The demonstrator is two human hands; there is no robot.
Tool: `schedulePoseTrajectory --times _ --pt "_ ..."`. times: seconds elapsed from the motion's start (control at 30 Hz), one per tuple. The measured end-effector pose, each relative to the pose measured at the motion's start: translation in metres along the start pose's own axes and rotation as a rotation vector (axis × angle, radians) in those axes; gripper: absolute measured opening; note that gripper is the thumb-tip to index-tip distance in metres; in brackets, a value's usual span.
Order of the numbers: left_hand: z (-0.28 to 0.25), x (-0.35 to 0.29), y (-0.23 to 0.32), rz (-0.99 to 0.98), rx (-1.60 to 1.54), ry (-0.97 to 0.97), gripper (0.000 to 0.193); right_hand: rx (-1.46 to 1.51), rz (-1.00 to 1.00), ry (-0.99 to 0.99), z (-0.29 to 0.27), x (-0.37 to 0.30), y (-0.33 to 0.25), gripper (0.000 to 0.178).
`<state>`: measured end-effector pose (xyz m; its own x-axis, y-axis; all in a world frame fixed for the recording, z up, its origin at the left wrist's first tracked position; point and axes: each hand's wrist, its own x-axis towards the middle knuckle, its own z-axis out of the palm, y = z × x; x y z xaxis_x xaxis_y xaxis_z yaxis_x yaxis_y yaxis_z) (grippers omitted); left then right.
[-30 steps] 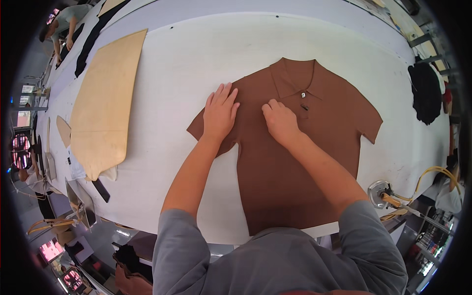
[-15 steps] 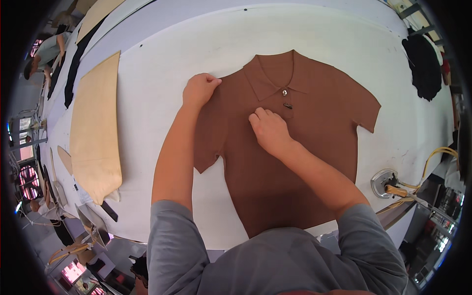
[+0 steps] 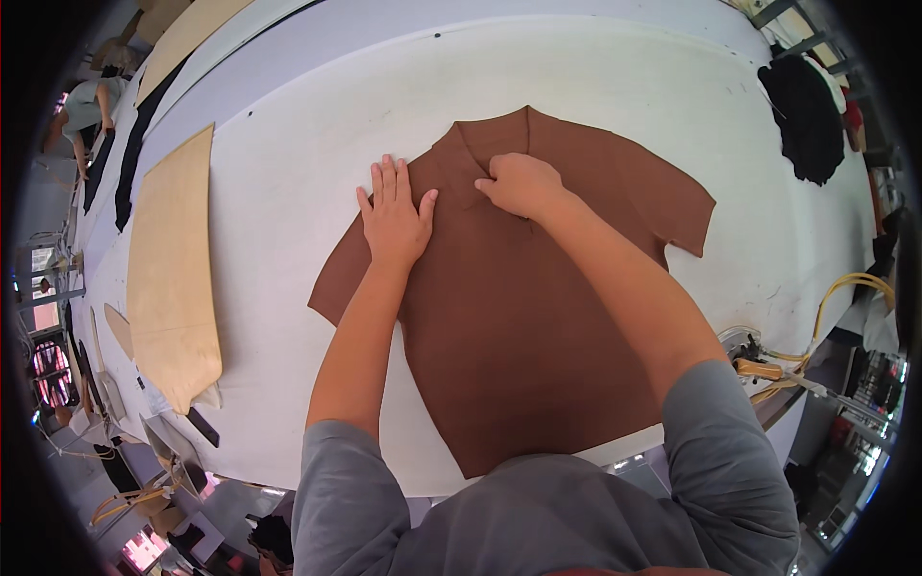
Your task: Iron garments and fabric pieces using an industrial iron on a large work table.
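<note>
A brown short-sleeved polo shirt (image 3: pixel 538 317) lies front up on the white table, its collar away from me. My left hand (image 3: pixel 396 219) rests flat on the shoulder at the left, fingers spread. At the neck opening, my right hand (image 3: pixel 523 185) has its fingers curled in a pinch on the collar (image 3: pixel 469 168). That hand covers the button placket, so the button and the small dark piece there are hidden. The left sleeve (image 3: pixel 338 288) lies spread out, partly beneath my left forearm.
A tan shaped board (image 3: pixel 178 278) lies at the left of the table (image 3: pixel 279 211), with a dark flat object (image 3: pixel 203 427) near its lower end. Black folded cloth (image 3: pixel 805 120) sits far right. An iron (image 3: pixel 754 365) with yellow hoses stands at the right edge. Another person (image 3: pixel 91 106) bends at far left.
My left hand has gone from pinching the shoulder edge to lying flat on it. My right hand has moved up from the chest to the collar. The left sleeve now lies spread further out.
</note>
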<state>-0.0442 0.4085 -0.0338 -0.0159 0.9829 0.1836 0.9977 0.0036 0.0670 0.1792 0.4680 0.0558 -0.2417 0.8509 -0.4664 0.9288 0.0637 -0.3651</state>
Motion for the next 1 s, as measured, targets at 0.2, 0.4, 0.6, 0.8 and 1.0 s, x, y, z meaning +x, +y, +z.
schedulePoseTrajectory --times 0.2,0.4,0.6,0.8,1.0 --pt "0.006 -0.001 0.015 -0.026 -0.037 0.074 0.070 -0.080 -0.115 0.045 -0.002 0.000 0.002 0.025" --pt "0.007 0.002 0.014 -0.034 0.031 0.066 0.072 -0.148 -0.139 -0.076 -0.020 0.015 0.023 0.023" --pt "-0.015 0.003 0.027 -0.018 0.021 0.094 0.070 -0.163 -0.377 0.311 -0.009 -0.001 0.072 0.019" --pt "-0.048 0.026 0.102 0.051 -0.266 0.122 0.036 -0.156 -0.446 0.748 -0.033 -0.021 0.192 0.042" --pt "-0.062 0.079 0.162 -0.031 -0.129 -0.610 0.022 -0.255 -0.496 0.708 -0.016 -0.012 0.193 0.051"
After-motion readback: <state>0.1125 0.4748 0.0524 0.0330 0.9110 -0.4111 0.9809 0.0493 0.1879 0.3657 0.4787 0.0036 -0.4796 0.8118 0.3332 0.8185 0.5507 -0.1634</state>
